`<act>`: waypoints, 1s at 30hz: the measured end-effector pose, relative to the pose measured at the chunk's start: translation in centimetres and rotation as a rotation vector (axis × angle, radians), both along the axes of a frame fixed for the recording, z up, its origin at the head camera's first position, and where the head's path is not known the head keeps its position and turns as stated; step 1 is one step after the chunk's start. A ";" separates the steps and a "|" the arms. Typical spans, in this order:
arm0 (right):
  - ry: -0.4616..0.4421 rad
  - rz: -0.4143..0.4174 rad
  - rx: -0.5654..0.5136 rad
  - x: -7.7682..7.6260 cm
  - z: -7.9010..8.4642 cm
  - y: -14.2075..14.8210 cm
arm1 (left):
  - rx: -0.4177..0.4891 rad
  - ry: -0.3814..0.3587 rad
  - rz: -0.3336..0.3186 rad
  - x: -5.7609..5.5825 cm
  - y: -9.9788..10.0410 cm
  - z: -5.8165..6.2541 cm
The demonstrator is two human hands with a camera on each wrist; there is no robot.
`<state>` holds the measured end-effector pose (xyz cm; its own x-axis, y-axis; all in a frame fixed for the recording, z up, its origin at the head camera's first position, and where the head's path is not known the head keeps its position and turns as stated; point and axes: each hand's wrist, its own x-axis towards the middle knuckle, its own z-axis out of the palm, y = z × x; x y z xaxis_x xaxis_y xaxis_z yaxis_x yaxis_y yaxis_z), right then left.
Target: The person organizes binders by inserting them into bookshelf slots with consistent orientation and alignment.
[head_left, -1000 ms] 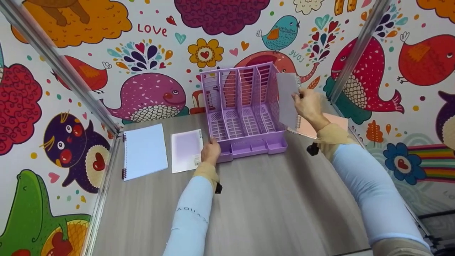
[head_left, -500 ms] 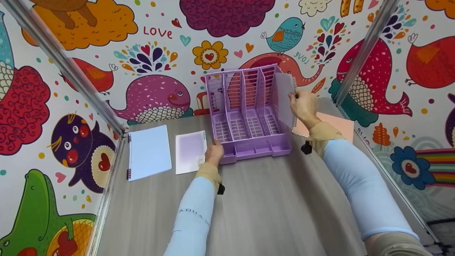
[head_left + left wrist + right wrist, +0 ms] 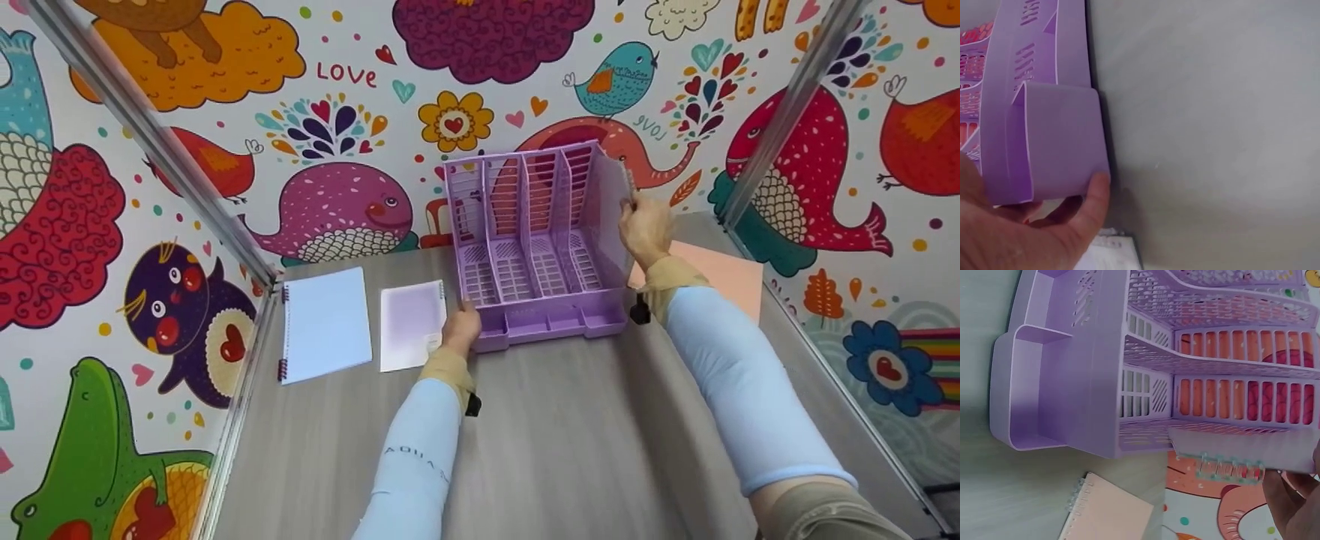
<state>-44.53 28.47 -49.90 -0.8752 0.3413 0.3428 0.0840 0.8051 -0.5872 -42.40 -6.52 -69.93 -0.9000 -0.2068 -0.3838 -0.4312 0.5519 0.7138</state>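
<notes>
A purple desktop file organizer [image 3: 540, 298] with upright slotted compartments and small front bins stands on the table. My left hand [image 3: 460, 328] grips its front left corner; in the left wrist view a finger presses the side of the corner bin [image 3: 1067, 146]. Between thumb and fingers, my right hand [image 3: 646, 229] pinches the spiral edge of a pale lilac-grey notebook [image 3: 612, 214]. That notebook stands upright along the outside of the organizer's right wall, and its clear coil [image 3: 1230, 469] shows in the right wrist view. Whether it touches the wall, I cannot tell.
A peach spiral notebook [image 3: 724, 274] lies right of the organizer, partly behind my right arm. To the left lie a light blue spiral notebook [image 3: 328, 324] and a smaller white-and-lilac one [image 3: 409, 322]. Patterned walls with metal posts [image 3: 787, 105] enclose the table [image 3: 555, 435].
My right hand has brought the lilac-grey notebook left and in closer to the organizer's right wall, turning it more edge-on. My left hand stays at the corner. The head view has shifted slightly.
</notes>
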 end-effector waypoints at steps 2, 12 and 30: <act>-0.044 -0.026 -0.007 -0.2 -0.2 -0.1 | -0.002 -0.008 -0.002 0.1 0.0 0.0; -0.183 -0.074 -0.070 -0.5 -0.8 -0.7 | 0.047 -0.046 0.004 -0.2 0.0 -0.1; -0.276 -0.102 -0.245 -1.5 -3.7 -1.5 | 0.113 -0.077 0.034 -0.3 -0.2 -0.4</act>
